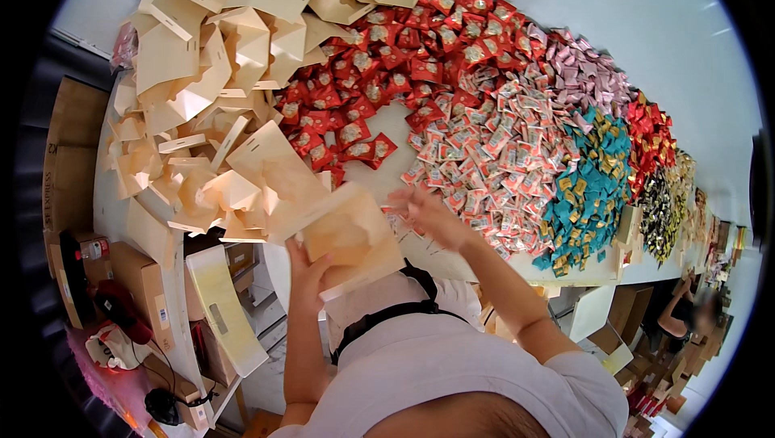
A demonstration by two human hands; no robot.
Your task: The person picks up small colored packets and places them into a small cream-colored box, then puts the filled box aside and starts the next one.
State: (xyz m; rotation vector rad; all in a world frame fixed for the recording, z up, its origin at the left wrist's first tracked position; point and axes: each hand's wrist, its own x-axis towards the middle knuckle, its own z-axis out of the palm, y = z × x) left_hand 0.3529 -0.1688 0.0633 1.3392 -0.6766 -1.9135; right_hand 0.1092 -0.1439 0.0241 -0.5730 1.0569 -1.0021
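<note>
My left hand is closed on the side of a cream cardboard box, held tilted before my waist with its open side showing. The box's inside is partly visible, and its far end is smeared by motion. To the right of the box, my right hand reaches over the table edge, close to a heap of small white-and-red packets. Blur hides whether its fingers hold anything. Beyond lies a wide pile of red packets. On the left, many folded cream boxes are heaped up.
Teal-and-gold packets, pink packets and black-and-yellow packets continue along the table to the right. Brown cartons and a pale yellow panel stand below left. Another person is far right.
</note>
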